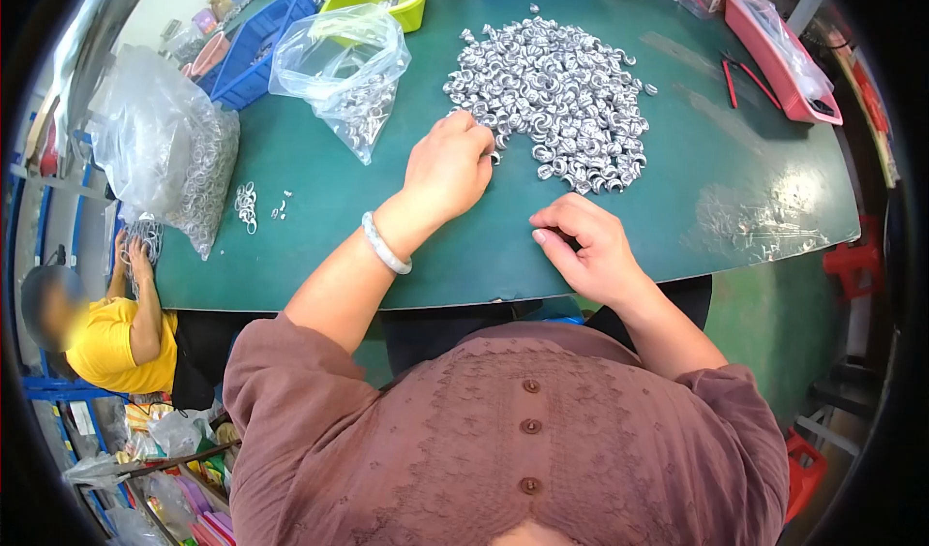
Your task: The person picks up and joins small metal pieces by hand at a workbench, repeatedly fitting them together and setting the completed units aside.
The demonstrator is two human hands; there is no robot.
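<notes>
Heap of silver curved metallic pcs [571,96]: lay fwd-R of L hand [450,164] (nearer), fwd of R hand [588,248]; both curled, contents I couldn't tell.

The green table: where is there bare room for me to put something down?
There's a bare patch on the green table between the metal pile and the red pliers. Another lies between the small rings and the left forearm. It's crowded at the pile, where the left hand is, and at the far left, with plastic bags and bins.
</notes>
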